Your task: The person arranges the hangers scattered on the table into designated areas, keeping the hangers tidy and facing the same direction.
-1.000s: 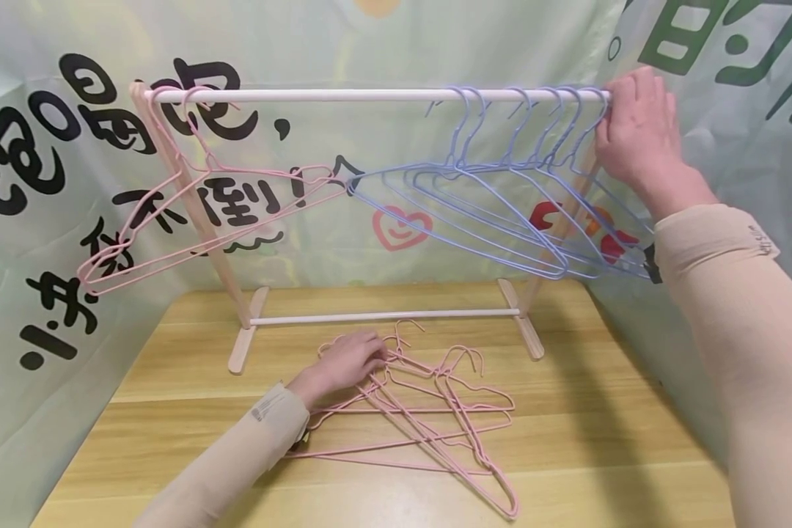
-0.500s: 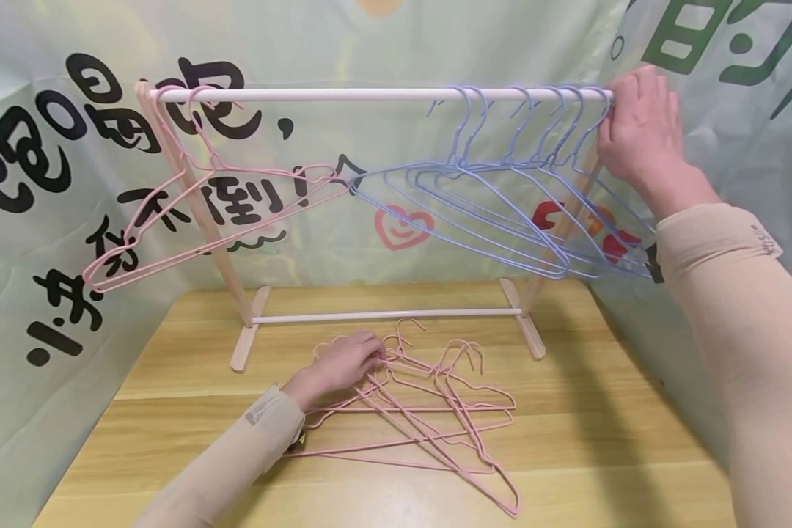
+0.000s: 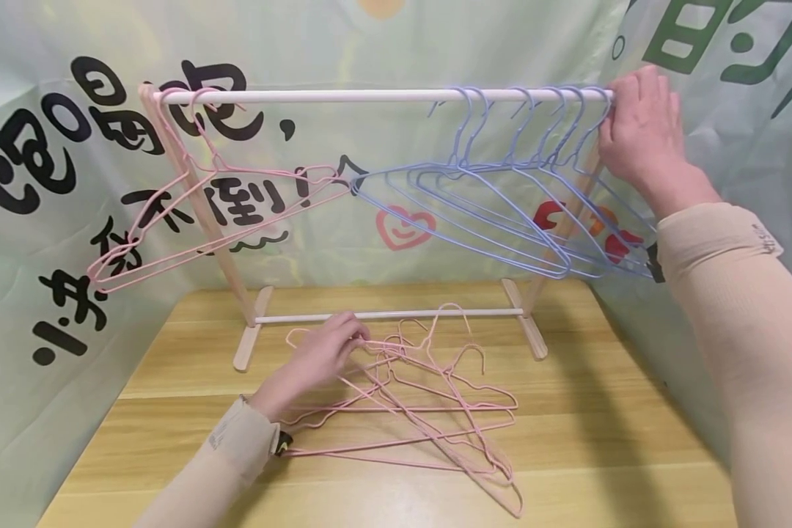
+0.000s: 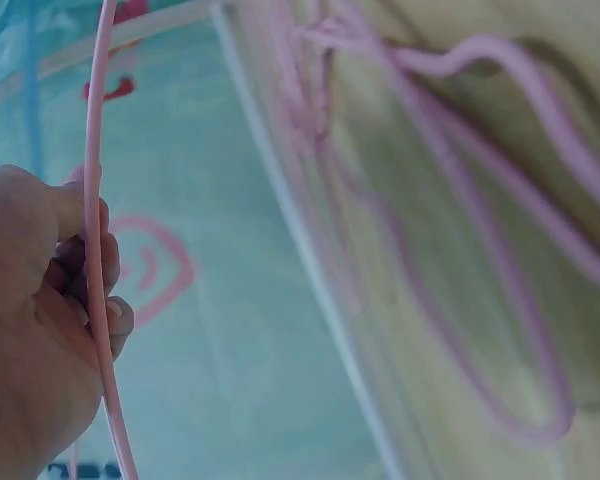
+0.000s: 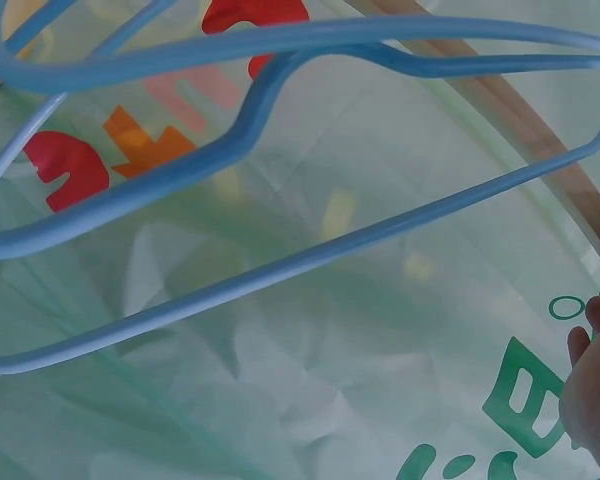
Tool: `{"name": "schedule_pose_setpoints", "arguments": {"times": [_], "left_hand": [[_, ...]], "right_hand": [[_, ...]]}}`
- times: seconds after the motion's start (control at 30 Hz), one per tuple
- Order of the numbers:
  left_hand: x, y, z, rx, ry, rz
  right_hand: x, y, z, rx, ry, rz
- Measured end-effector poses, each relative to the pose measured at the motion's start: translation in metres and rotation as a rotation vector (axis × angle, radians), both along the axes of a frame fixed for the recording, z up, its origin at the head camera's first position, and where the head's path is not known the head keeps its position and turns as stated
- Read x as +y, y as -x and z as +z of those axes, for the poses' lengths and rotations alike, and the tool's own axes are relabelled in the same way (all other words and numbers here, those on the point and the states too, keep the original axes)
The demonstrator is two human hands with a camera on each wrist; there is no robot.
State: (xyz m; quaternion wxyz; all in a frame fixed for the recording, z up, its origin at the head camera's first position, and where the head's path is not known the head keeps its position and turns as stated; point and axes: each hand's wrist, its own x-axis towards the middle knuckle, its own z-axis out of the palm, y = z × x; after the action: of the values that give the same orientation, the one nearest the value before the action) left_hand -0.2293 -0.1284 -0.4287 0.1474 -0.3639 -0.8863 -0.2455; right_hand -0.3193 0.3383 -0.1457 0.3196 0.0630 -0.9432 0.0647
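Observation:
My left hand (image 3: 323,352) grips a pink wire hanger (image 3: 430,337) by one shoulder, its hook raised toward the right above a heap of several pink hangers (image 3: 478,436) on the table. In the left wrist view, the thumb and curled fingers of the left hand (image 4: 30,280) close round the hanger's pink wire (image 4: 94,200). My right hand (image 3: 642,128) holds the top right corner of a small clothes rack (image 3: 369,96); its fingertips are partly hidden. Only a bit of that right hand (image 5: 595,400) shows at the right wrist view's edge.
Several blue hangers (image 3: 501,183) hang at the right of the rack's white rod. Two pink hangers (image 3: 214,172) hang at its left end. A lower white bar (image 3: 396,315) joins the wooden feet behind the heap. Printed cloth walls (image 3: 343,235) enclose the table (image 3: 607,477).
My left hand has drawn back to the left and slightly up, lifting a pink hanger partly off the heap. The right hand stays on the rack's corner.

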Motion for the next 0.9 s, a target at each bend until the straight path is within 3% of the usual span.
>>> {"name": "schedule_pose_setpoints", "arguments": {"times": [0.3,0.47,0.67,0.9], "left_hand": [[-0.040,-0.013,0.044,0.124,-0.160,0.115],[-0.063,-0.021,0.074,0.188,-0.243,0.206],[-0.084,-0.027,0.111,0.357,-0.382,0.256],[-0.098,-0.025,0.154,0.523,-0.507,0.445]], "right_hand": [[0.000,-0.001,0.001,-0.003,0.008,-0.003],[-0.001,-0.001,0.000,-0.015,0.008,-0.010],[0.000,-0.001,0.000,-0.020,0.006,-0.015],[0.002,-0.002,-0.001,-0.007,0.004,-0.013]]}}
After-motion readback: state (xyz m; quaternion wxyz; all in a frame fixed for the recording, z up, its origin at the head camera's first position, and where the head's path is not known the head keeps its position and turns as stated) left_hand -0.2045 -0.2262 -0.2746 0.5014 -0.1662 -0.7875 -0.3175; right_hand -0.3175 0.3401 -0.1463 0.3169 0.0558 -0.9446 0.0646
